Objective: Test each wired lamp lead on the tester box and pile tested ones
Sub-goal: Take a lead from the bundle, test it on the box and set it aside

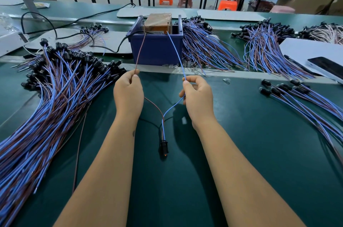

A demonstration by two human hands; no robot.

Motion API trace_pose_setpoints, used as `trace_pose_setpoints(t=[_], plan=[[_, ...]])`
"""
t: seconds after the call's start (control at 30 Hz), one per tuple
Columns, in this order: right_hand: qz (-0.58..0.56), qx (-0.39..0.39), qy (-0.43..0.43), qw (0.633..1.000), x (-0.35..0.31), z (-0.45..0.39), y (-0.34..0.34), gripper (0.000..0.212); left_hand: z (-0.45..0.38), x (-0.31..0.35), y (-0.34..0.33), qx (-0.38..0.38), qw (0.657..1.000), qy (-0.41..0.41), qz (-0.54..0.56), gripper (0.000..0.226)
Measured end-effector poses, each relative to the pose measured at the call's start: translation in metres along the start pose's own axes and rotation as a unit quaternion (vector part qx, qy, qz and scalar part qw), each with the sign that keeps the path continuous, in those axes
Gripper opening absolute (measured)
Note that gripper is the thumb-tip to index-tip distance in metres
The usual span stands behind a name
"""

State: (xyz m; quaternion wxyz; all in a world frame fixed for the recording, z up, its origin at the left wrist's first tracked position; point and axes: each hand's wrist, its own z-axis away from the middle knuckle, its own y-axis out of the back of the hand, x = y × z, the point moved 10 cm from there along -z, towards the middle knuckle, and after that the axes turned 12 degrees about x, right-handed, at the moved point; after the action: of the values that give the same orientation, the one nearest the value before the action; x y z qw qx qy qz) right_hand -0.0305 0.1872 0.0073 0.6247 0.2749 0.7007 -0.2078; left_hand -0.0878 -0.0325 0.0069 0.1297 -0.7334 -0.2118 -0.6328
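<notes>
Two hands — left hand (pixel 128 89) pinching the brown wire (pixel 140 48), right hand (pixel 197 95) the blue wire (pixel 176 52) — hold one lamp lead's ends to the tester box (pixel 156 48); its lamp holder (pixel 164 147) glows above the green tabletop (pixel 241 143).

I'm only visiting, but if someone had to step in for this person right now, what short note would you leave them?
Left hand pinches the thin brown wire; right hand pinches the thin blue wire. Both wire tips reach up to the two upright metal pins on the dark blue plastic tester box.
The lead's black lamp holder hangs between the forearms, glowing orange, so this lead looks good.
Large heap of blue-and-brown leads lies left, smaller bunch right; which is tested is unclear.
Left: pile this lead, test the rest.
</notes>
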Motion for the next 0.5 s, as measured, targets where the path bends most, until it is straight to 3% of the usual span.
trace_pose_setpoints(t=[0.5], plan=[[-0.004,0.006,-0.004,1.0,0.0,-0.0006,0.0012,0.011,-0.0017,0.0002,0.0049,0.024,1.0,0.002,0.004,0.035]])
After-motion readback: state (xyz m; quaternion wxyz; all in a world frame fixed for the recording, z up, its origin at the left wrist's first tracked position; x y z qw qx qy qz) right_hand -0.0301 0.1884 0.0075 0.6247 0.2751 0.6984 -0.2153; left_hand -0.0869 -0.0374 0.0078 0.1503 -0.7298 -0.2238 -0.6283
